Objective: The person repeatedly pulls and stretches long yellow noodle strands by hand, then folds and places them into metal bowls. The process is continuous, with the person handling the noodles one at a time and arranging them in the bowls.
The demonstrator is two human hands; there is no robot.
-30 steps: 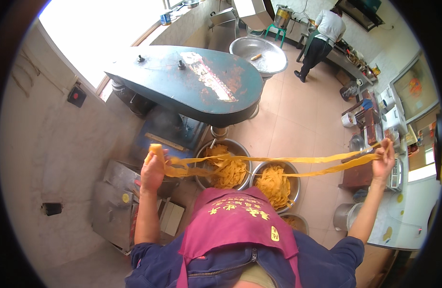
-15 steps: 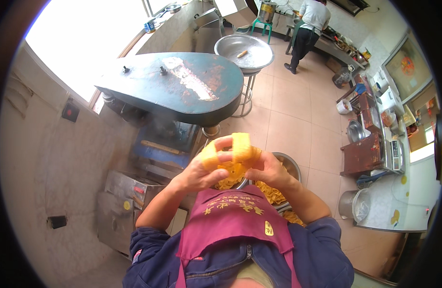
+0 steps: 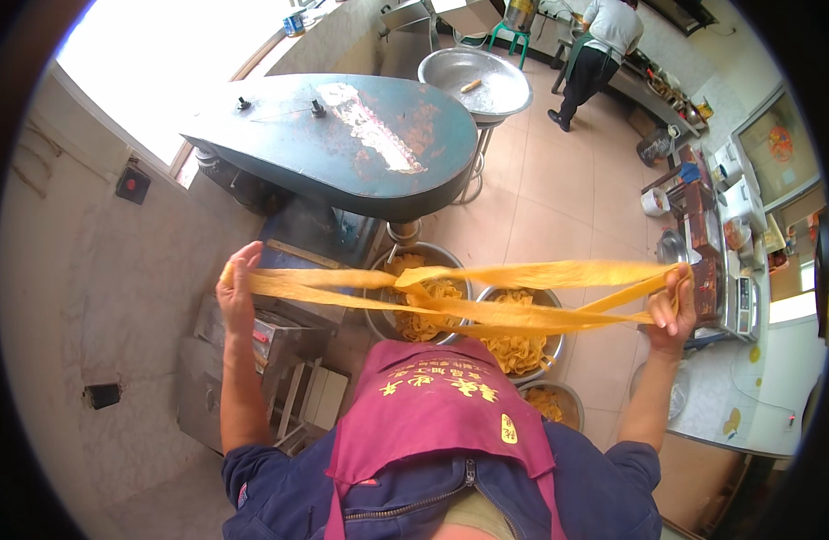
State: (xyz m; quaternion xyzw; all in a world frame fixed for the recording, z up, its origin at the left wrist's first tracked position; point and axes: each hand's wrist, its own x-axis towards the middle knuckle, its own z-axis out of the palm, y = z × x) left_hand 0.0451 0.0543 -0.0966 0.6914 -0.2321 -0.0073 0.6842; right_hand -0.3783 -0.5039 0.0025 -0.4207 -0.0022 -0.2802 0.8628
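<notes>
A long yellow strip, like wide flat noodle dough (image 3: 531, 314), is stretched in loops across the front of me. My left hand (image 3: 238, 283) holds the left end, the loops hooked round its fingers. At the other side my right hand (image 3: 674, 310) has its fingers curled through the right end. The strands cross and twist near the middle. Below them stand a left metal bowl (image 3: 373, 317) and a middle metal bowl (image 3: 558, 346), both heaped with similar yellow strips (image 3: 513, 346). A third bowl (image 3: 575, 403) with more strips is partly hidden by my apron.
A large dark green machine (image 3: 279, 135) with a teardrop-shaped top stands ahead. Past it a wide metal basin (image 3: 500, 90) rests on a stand. A steel cabinet (image 3: 207, 360) is at left, a cluttered worktable (image 3: 747, 405) at right. Another person (image 3: 603, 54) works far back.
My hands were close together with the yellow strip bunched round the fingers. They have spread wide apart, left and right, and the strip is now drawn out into long loops.
</notes>
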